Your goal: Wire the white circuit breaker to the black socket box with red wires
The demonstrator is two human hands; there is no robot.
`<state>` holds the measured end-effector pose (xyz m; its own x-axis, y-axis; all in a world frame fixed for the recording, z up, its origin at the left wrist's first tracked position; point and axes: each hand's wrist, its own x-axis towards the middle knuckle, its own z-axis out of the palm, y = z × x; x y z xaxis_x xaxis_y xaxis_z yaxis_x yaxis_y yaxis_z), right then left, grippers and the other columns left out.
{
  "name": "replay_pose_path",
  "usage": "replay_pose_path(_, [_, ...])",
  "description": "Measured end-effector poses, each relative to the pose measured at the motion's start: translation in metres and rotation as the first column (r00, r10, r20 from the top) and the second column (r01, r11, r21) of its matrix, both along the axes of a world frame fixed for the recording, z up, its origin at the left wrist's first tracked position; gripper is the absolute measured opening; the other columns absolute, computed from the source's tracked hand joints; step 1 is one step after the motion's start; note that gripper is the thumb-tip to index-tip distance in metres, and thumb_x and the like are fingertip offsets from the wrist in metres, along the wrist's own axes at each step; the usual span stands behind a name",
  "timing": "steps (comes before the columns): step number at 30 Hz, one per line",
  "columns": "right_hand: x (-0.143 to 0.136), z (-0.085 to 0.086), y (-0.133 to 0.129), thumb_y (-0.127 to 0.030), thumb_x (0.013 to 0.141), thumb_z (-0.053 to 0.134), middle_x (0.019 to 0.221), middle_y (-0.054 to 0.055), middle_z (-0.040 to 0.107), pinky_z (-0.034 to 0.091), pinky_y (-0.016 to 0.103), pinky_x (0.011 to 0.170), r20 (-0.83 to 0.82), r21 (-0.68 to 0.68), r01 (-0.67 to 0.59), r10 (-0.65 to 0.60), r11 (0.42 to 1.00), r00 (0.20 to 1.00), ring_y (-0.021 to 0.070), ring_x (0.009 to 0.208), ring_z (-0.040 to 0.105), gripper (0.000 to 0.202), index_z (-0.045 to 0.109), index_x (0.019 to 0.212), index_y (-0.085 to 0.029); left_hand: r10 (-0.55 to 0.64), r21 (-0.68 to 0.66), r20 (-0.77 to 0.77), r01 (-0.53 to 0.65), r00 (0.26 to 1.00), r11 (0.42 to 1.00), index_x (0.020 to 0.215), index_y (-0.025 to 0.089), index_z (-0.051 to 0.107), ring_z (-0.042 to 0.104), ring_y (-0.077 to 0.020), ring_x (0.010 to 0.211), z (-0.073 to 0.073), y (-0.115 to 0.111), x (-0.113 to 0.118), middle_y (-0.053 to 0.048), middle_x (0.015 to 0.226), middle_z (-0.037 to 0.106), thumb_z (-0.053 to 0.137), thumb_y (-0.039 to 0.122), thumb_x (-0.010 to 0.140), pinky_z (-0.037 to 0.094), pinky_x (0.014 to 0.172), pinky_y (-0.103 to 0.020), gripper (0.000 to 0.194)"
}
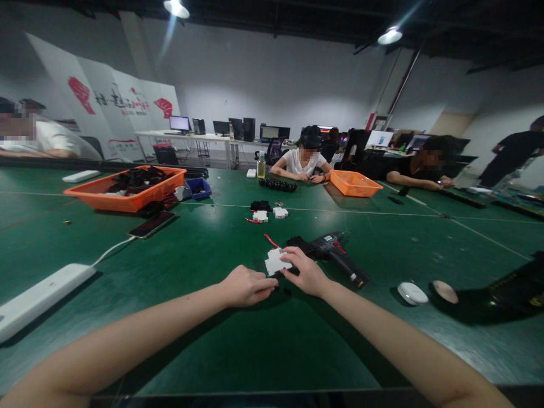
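My right hand (308, 275) grips a white blocky plastic part (276, 262) between thumb and fingers, just above the green table (204, 351). A red strip (271, 241) sticks out beyond the part's far side. Close to the part's near edge, my left hand (246, 287) is closed in a pinch. Something small and dark shows at its fingertips, too small to name. Beyond my right hand lies a black cordless screwdriver (331, 246) on its side. Farther off are two more white parts (260, 216) and a few black pieces (260, 205).
An orange basket (123, 198) heaped with black parts stands left, beside a blue bin (199, 188) and a phone (153, 224). A white power strip (46, 297) lies near left. At right are a white round case (412, 293) and a dark bottle (514, 292). Co-workers sit across the table.
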<state>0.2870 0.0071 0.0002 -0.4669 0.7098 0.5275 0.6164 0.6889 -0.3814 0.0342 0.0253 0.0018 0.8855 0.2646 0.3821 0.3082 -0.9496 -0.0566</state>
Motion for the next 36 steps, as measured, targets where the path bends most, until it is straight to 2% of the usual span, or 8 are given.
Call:
replay_pose_path(3, [-0.0002,0.0005,-0.0003,-0.028,0.093,0.061,0.13,0.012,0.054,0.054,0.042,0.095,0.001,-0.002,-0.001,0.001,1.0,1.0,0.026,0.118,0.058,0.027,0.056,0.119,-0.023,-0.016,-0.014,0.002,0.016,1.0,1.0,0.11,0.027,0.064,0.062,-0.0107,0.06,-0.0005,0.0004,-0.0001,0.003,0.069,0.064,0.042,0.038,0.101,0.031,0.05,-0.026,0.026])
replay_pose_path(9, [-0.0001,0.0003,0.0002,-0.028,0.093,0.061,0.131,0.012,0.053,0.053,0.042,0.097,0.001,-0.009,-0.001,0.001,1.0,1.0,0.0255,0.119,0.057,0.026,0.056,0.118,-0.023,0.015,-0.062,0.025,-0.014,1.0,0.998,0.1,0.023,0.063,0.064,-0.0102,0.062,-0.004,0.0009,0.002,0.003,0.074,0.069,0.041,0.034,0.101,0.033,0.052,-0.026,0.024])
replay_pose_path(15, [0.0,-0.001,0.0003,-0.027,0.093,0.061,0.131,0.011,0.053,0.052,0.042,0.099,-0.001,-0.009,0.007,-0.007,1.0,1.0,0.0254,0.119,0.057,0.027,0.056,0.118,-0.023,0.05,-0.041,0.017,-0.05,0.999,0.998,0.097,0.022,0.06,0.061,-0.0106,0.057,-0.0055,0.0005,0.002,0.003,0.071,0.068,0.043,0.031,0.098,0.03,0.049,-0.026,0.019])
replay_pose_path(22, [-0.0001,-0.0004,0.0005,-0.028,0.093,0.061,0.13,0.012,0.054,0.053,0.042,0.097,-0.01,0.0,0.004,-0.004,1.0,1.0,0.0258,0.119,0.057,0.027,0.056,0.119,-0.023,0.035,-0.033,0.009,-0.035,0.999,0.999,0.098,0.021,0.058,0.059,-0.0107,0.053,-0.0063,0.0013,0.0012,0.003,0.067,0.066,0.042,0.031,0.098,0.027,0.047,-0.025,0.019])
replay_pose_path(27, [-0.0001,0.0006,-0.0004,-0.027,0.092,0.061,0.13,0.012,0.054,0.053,0.041,0.096,-0.008,-0.005,0.003,-0.003,1.0,1.0,0.0252,0.117,0.058,0.027,0.057,0.119,-0.023,0.059,-0.096,0.008,-0.058,0.998,0.994,0.101,0.021,0.058,0.061,-0.0119,0.059,-0.0023,-0.0002,0.0023,0.001,0.072,0.067,0.045,0.033,0.097,0.035,0.052,-0.025,0.018])
replay_pose_path(32, [-0.0006,0.0015,-0.0011,-0.026,0.092,0.061,0.13,0.012,0.054,0.054,0.042,0.096,-0.013,-0.002,0.005,-0.005,1.0,1.0,0.0255,0.118,0.058,0.027,0.057,0.119,-0.023,0.038,-0.059,-0.001,-0.038,0.999,0.998,0.102,0.02,0.058,0.062,-0.0145,0.07,0.0017,-0.0019,0.0036,-0.002,0.079,0.066,0.041,0.03,0.098,0.043,0.06,-0.027,0.02])
replay_pose_path(36, [-0.0006,0.0017,-0.0007,-0.027,0.092,0.061,0.13,0.012,0.054,0.054,0.042,0.095,-0.017,0.002,0.001,-0.001,1.0,1.0,0.0256,0.117,0.058,0.028,0.057,0.119,-0.023,0.03,-0.095,-0.006,-0.031,1.0,0.995,0.104,0.019,0.055,0.062,-0.014,0.072,0.0029,-0.002,0.0043,-0.003,0.084,0.068,0.039,0.026,0.099,0.044,0.062,-0.026,0.018])
